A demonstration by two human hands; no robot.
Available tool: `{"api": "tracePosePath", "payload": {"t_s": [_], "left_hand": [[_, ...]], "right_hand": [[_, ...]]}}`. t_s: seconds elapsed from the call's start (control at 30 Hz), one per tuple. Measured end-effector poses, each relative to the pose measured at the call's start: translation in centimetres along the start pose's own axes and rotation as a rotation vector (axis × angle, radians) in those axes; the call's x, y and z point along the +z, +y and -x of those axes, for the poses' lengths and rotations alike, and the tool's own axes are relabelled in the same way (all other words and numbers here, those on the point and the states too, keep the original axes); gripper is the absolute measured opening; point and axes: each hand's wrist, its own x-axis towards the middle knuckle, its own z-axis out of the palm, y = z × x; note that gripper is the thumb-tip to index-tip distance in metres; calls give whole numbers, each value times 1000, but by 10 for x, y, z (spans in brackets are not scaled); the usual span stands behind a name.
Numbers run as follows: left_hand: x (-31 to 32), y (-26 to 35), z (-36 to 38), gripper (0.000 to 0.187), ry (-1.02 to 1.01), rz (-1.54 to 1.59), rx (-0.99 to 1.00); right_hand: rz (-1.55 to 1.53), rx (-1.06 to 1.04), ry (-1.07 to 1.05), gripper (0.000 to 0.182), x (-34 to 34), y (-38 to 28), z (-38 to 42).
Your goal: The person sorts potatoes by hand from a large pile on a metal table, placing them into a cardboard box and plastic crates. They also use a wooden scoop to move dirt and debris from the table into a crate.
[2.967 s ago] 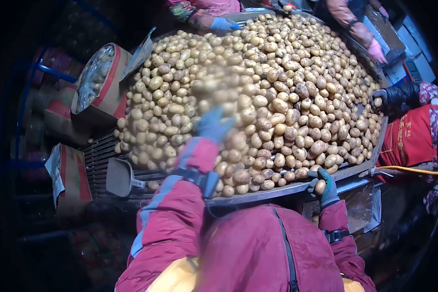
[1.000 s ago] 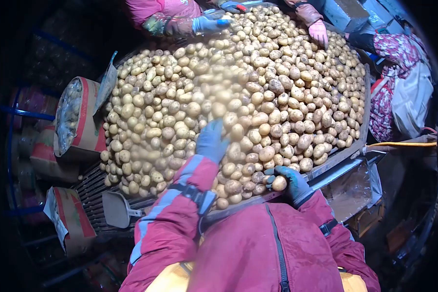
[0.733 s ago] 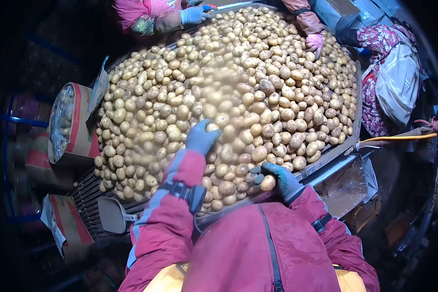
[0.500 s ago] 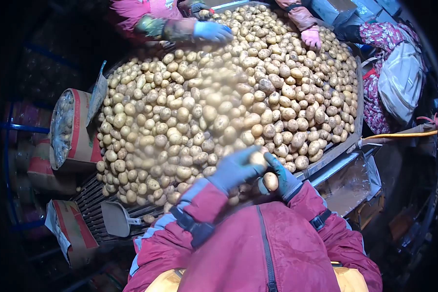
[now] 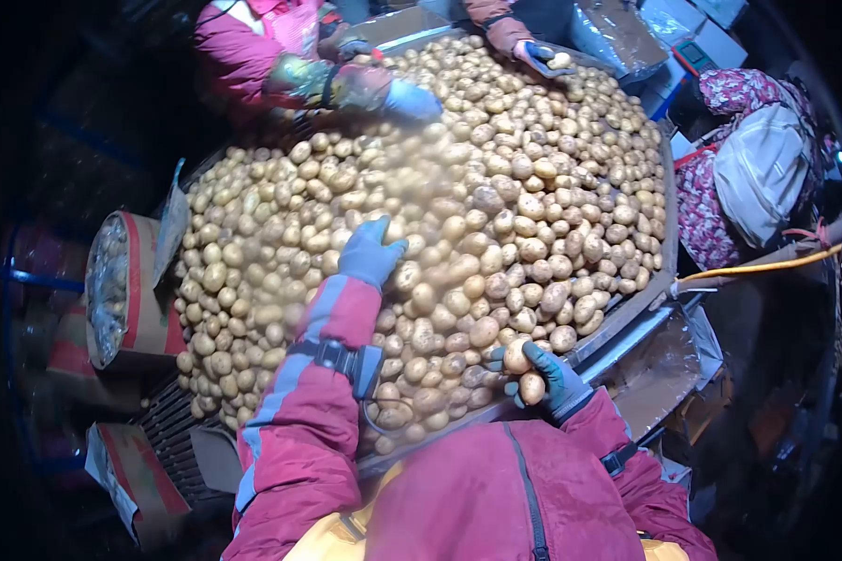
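Note:
My left hand [image 5: 372,254], in a blue-grey glove, reaches forward onto the middle of a big heap of potatoes [image 5: 524,201]. Its thumb stands apart from the fingers, and a potato lies right at the fingertips. Close to the heap's near right edge, my right hand [image 5: 559,385], in a grey-green glove, grips two potatoes. One potato [image 5: 516,356] sits between thumb and fingers; the other potato [image 5: 531,388] is just below it against the palm. Blurred patches cover part of the heap.
Co-workers' gloved hands [image 5: 412,100] work at the far side; another hand [image 5: 541,58] there holds a potato. A carton [image 5: 150,280] with a plastic liner stands left, above slatted bars [image 5: 173,421]. The table's raised rim [image 5: 666,234] runs along the right, near a yellow cable [image 5: 762,267].
My left hand has moved away from my right, forward and left onto the heap. My right hand now holds both potatoes, lower and further right. A co-worker's far hand has lifted a potato.

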Motion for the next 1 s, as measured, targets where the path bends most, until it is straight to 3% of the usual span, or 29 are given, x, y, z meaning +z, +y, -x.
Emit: {"api": "tracePosePath", "payload": {"t_s": [0.07, 0.17, 0.2, 0.3, 0.37, 0.43, 0.5, 0.53, 0.63, 0.7, 0.77, 0.87, 0.93, 1.0], "left_hand": [[18, 13, -9, 64, 15, -171, -42], [9, 21, -24, 56, -157, -127, -3], [14, 19, -25, 51, -124, -112, -49], [20, 6, -36, 45, -248, 542, -138], [21, 28, -13, 34, -274, 1181, -316], [3, 70, 16, 37, -464, 1441, -563], [0, 99, 43, 42, -606, 1500, -641], [2, 114, 59, 45, -643, 1624, -525], [18, 147, 100, 51, -659, 1696, -537], [16, 185, 125, 53, -677, 1575, -533], [27, 202, 147, 60, -810, 1417, -379], [24, 232, 179, 72, -844, 1290, -176], [38, 235, 188, 73, -860, 1001, -20], [42, 250, 198, 74, -877, 801, 62]], "right_hand": [[-29, -26, 17, 60, -18, 7, 1], [-50, -66, 132, 61, -34, 14, 3], [-18, -91, 86, 67, -37, 12, 3], [-127, -164, 21, 72, -28, 9, 5], [-104, -146, -46, 76, -33, 1, 3], [-44, -227, -80, 76, -34, -5, 3], [-59, -311, -13, 77, -8, -16, 14], [-47, -331, -16, 77, -7, -22, 17], [-108, -396, -101, 69, -26, -30, 20], [-61, -470, -20, 70, -29, -31, 25], [-189, -410, 25, 70, -33, -26, 34], [-290, -400, -55, 59, -41, -24, 60], [-303, -400, -72, 53, -42, -23, 88], [-187, -585, 190, 50, -53, -1, 89]]}}
